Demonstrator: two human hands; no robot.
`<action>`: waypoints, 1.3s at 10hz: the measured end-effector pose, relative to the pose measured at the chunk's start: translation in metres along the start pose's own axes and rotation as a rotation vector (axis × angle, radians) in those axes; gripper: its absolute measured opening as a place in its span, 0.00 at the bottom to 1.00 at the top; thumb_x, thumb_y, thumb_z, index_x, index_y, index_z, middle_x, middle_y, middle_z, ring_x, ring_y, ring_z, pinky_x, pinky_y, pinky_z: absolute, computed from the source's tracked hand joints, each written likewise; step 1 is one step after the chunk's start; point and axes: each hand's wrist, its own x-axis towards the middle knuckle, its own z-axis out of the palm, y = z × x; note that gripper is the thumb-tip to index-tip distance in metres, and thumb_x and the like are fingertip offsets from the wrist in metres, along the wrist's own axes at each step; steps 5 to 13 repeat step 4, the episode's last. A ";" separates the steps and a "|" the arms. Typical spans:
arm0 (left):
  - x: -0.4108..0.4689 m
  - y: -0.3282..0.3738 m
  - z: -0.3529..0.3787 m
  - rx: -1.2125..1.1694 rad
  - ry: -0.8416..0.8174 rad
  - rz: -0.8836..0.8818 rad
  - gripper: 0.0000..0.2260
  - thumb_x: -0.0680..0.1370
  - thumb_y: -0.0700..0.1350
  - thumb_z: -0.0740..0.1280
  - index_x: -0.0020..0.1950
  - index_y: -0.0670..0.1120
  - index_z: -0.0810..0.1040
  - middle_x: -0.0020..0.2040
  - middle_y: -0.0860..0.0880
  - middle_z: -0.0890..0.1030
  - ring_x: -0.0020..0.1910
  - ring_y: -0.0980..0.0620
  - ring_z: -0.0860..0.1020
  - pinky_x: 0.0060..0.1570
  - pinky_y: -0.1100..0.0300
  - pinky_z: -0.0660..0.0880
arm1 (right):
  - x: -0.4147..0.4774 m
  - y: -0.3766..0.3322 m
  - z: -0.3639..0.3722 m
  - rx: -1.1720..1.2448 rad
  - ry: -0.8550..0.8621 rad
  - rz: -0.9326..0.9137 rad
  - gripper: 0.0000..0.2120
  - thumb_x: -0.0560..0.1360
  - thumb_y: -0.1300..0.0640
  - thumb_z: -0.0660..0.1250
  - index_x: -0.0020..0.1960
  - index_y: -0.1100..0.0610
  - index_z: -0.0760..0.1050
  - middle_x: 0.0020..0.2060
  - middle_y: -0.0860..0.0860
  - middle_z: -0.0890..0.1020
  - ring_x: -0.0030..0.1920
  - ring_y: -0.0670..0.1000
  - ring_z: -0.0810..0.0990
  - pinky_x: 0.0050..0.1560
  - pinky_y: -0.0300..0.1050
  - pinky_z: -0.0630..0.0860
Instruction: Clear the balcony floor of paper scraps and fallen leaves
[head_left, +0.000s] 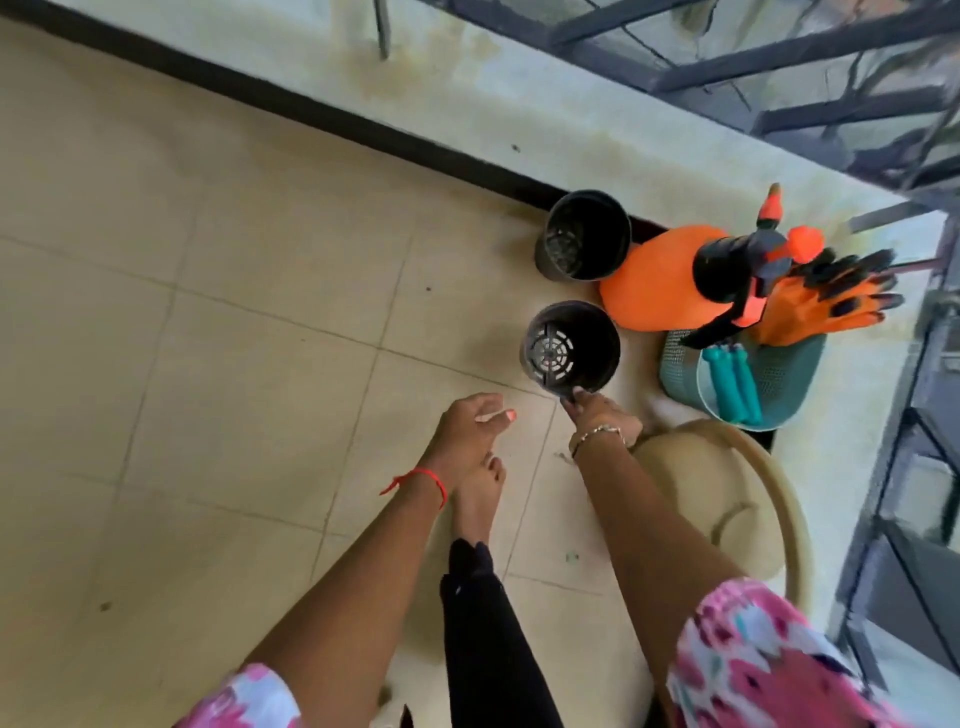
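Down low, pinching the near rim of a black pot (587, 338) with the right hand (602, 418); left hand (467, 431) loosely curled just above the floor (234, 338), too blurred to tell if holding anything. Only tiny bits on the tiles, like a small green bit (571, 556) near a tan chair (727, 493). Crowding the corner behind: a second pot (584, 236), an orange sprayer (660, 283), and orange gloves (821, 312) at the rim of a teal basket (789, 384).

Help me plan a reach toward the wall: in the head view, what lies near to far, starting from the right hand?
Right hand → round black plastic pot with slotted base → second round black plastic pot → pale stained concrete ledge → dark metal railing
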 end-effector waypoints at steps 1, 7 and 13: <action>0.028 0.006 0.008 0.039 0.001 -0.026 0.16 0.78 0.44 0.66 0.65 0.41 0.74 0.64 0.44 0.77 0.62 0.45 0.75 0.63 0.53 0.71 | 0.010 -0.022 -0.004 -0.391 0.271 -0.138 0.23 0.80 0.55 0.53 0.74 0.55 0.57 0.72 0.51 0.63 0.73 0.49 0.60 0.70 0.43 0.60; 0.056 0.028 0.021 0.105 -0.013 -0.045 0.17 0.79 0.45 0.65 0.66 0.42 0.73 0.64 0.44 0.76 0.63 0.45 0.74 0.65 0.50 0.70 | 0.044 -0.040 -0.015 0.033 0.060 0.005 0.34 0.77 0.40 0.43 0.74 0.63 0.52 0.75 0.58 0.54 0.71 0.59 0.62 0.72 0.51 0.58; 0.056 0.028 0.021 0.105 -0.013 -0.045 0.17 0.79 0.45 0.65 0.66 0.42 0.73 0.64 0.44 0.76 0.63 0.45 0.74 0.65 0.50 0.70 | 0.044 -0.040 -0.015 0.033 0.060 0.005 0.34 0.77 0.40 0.43 0.74 0.63 0.52 0.75 0.58 0.54 0.71 0.59 0.62 0.72 0.51 0.58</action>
